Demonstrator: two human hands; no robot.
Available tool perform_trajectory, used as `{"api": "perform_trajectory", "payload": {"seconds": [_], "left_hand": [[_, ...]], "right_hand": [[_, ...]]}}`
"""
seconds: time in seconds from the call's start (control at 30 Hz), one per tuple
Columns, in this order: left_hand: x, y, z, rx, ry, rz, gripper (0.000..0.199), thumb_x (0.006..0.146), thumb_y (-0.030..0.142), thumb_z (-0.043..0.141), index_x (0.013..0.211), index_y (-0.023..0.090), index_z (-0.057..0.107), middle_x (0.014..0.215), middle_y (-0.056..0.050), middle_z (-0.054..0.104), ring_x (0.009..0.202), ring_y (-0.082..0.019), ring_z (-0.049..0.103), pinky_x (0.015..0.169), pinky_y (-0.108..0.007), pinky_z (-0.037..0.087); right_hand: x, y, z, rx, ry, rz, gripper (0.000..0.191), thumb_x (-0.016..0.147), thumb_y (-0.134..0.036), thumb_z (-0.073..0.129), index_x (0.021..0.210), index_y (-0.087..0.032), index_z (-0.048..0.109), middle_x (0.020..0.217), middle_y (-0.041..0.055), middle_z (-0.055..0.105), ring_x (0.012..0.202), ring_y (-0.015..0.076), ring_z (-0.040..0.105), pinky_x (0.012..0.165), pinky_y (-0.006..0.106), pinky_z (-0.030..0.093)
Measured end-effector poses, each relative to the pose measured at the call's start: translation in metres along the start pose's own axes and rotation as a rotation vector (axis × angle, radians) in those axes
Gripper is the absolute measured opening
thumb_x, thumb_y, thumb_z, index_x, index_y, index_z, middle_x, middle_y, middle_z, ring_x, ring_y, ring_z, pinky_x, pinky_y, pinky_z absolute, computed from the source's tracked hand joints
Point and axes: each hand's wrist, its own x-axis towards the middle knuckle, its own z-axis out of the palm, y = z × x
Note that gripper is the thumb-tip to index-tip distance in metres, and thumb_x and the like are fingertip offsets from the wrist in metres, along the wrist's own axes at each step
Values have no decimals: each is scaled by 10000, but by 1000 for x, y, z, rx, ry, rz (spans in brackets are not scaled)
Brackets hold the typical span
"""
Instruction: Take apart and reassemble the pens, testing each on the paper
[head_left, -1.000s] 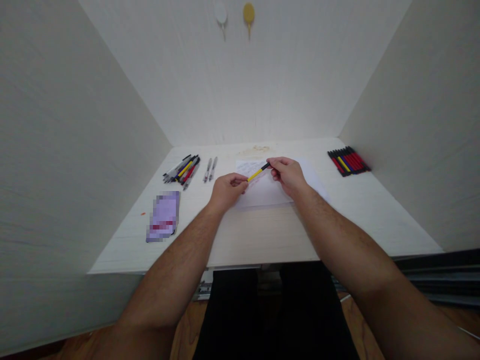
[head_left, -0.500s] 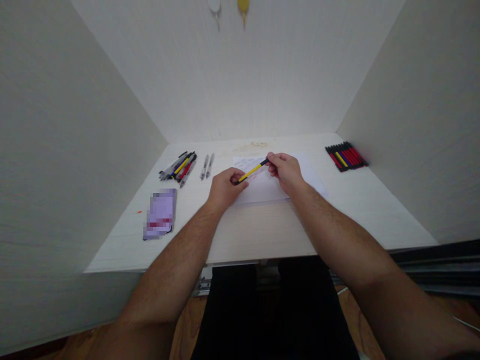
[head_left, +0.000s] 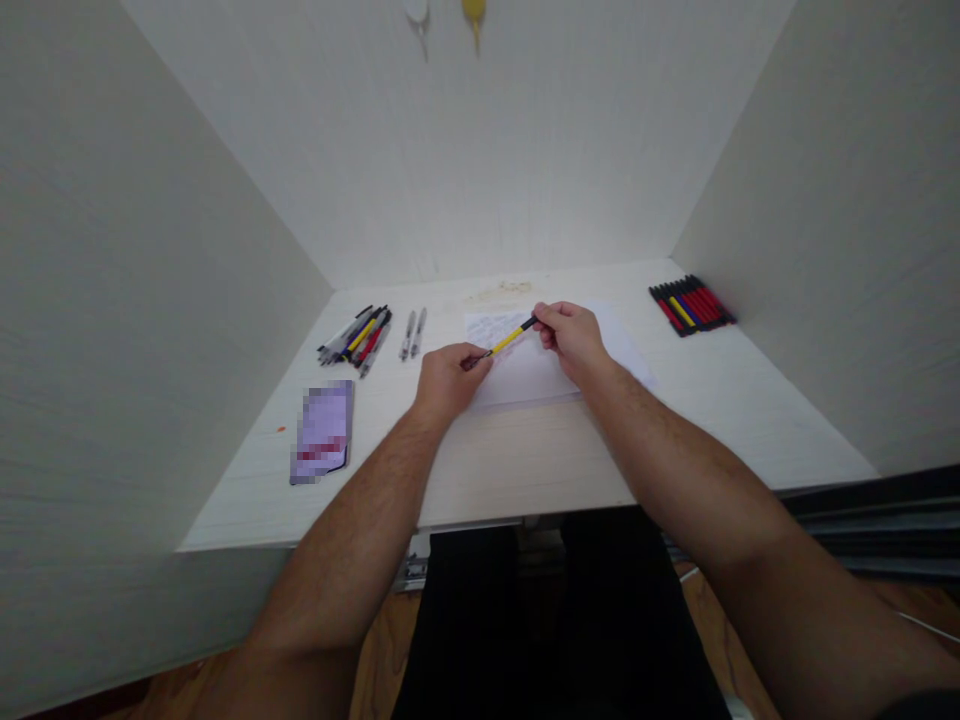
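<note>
A slim pen [head_left: 512, 338] with a yellow barrel and a black upper end slants above a white sheet of paper [head_left: 525, 385]. My left hand [head_left: 453, 378] has its fingers closed around the pen's lower left end, which they largely cover. At the upper right, the thumb and fingertips of my right hand [head_left: 571, 338] pinch the black end. Rows of faint marks show on the paper's upper left part, behind the pen.
Two clear pens [head_left: 413, 334] lie left of the paper, beside a loose pile of mixed pens [head_left: 361, 338]. A purple phone-like object [head_left: 324, 430], pixelated, lies nearer. Red, yellow and blue pens [head_left: 691, 305] form a row at right. Panels [head_left: 495, 160] enclose the white desk [head_left: 525, 470].
My left fingers now cover more of the pen's lower end, so less yellow shows. My right hand keeps its pinch in nearly the same place. The view has shifted slightly.
</note>
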Motion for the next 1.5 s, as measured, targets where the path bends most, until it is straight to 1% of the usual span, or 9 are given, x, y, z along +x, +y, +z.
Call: {"api": "perform_trajectory", "payload": {"seconds": [0.3,0.53,0.63,0.83,1.0,1.13,1.23,1.33,1.5], "left_hand": [[1,-11,6,-145,-50,-86,270,766,387,666,900,171,757,645,-11,672,568,-126,563,543,-246,393],[2,-3,1,-199,-107,-123,193,761,319,653,826,157,736,593,-4,647,532,-116,568,531,-233,407],[2,-1,1,-325,-142,-200,191,745,317,665,806,145,720,609,-14,651,518,-112,565,516,-233,412],[3,3,0,-696,-253,-359,281,697,282,697,935,134,674,643,-13,668,500,-118,595,516,-243,446],[2,5,-5,-797,-339,-396,185,716,293,687,780,129,632,650,-40,675,513,-129,625,485,-230,409],[2,5,-8,-833,-379,-425,206,732,312,683,808,124,647,657,-51,679,497,-127,611,475,-241,396],[2,4,-8,-826,-384,-415,217,729,328,693,807,132,642,666,-48,687,460,-107,572,459,-239,378],[3,2,-6,-798,-343,-382,224,717,339,708,787,146,619,679,-36,693,440,-87,537,445,-228,354],[3,0,-2,-756,-286,-349,253,697,326,720,844,150,612,719,-38,710,450,-80,533,440,-218,328]], "right_hand": [[2,0,-1,10,-55,-5,262,697,-368,795,649,-175,625,536,-43,512,464,49,411,422,192,331],[1,-3,0,47,-98,-26,109,696,-260,755,734,-166,717,587,-22,544,523,63,440,443,194,349],[0,-5,0,41,-112,-37,103,707,-253,738,771,-173,726,635,-14,568,552,65,446,458,196,356],[0,-4,-1,63,-62,-17,196,685,-225,752,864,-193,680,690,-26,596,567,68,477,471,199,370],[0,-5,-2,97,-61,-2,154,679,-187,741,777,-186,622,692,-21,618,570,69,495,477,192,382],[-2,-8,-2,119,-113,-5,122,706,-160,697,799,-189,623,819,3,696,583,62,500,493,184,394],[-5,-11,-2,120,-131,14,138,723,-162,681,843,-198,624,864,4,711,589,60,509,500,182,402],[-5,-11,0,122,-131,41,196,719,-194,711,896,-203,627,892,9,711,603,64,537,490,180,408],[-3,-3,1,41,-106,87,280,672,-340,809,786,-183,606,779,1,656,568,64,535,453,183,415]]}}
